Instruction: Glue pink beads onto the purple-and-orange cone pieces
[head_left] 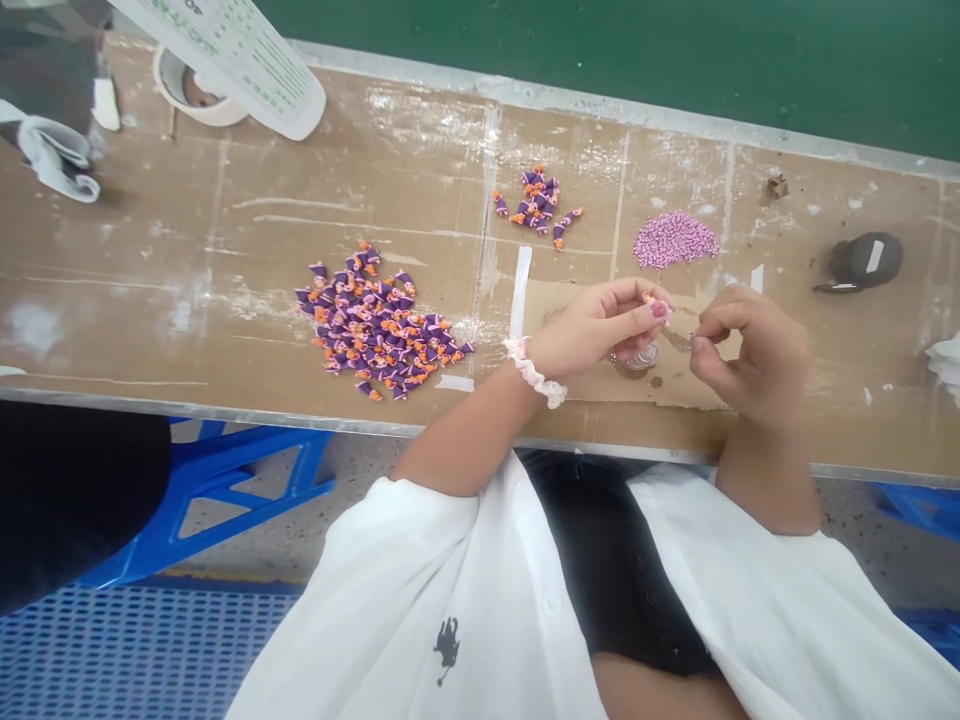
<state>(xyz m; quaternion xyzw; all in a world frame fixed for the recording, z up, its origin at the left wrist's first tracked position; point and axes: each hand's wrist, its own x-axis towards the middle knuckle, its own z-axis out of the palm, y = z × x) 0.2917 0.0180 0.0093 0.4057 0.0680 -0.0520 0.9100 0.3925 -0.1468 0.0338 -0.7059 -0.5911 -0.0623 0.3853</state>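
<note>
My left hand, with a pink scrunchie at the wrist, pinches a tiny orange-and-pink figure between thumb and fingertips. Facing it, my right hand is closed, thumb against forefinger; whatever it may hold is too small and blurred to name. Partly hidden under the left hand sits a small clear round container on a piece of cardboard. Beyond the hands lie a heap of tiny pink pieces and a small group of purple-and-orange figures. A larger pile of such figures spreads to the left.
A cardboard-covered table runs across the view. At its far left are a tape roll and a white plastic piece with green print. On the right is a dark rounded object with a white label. Blue stools stand below.
</note>
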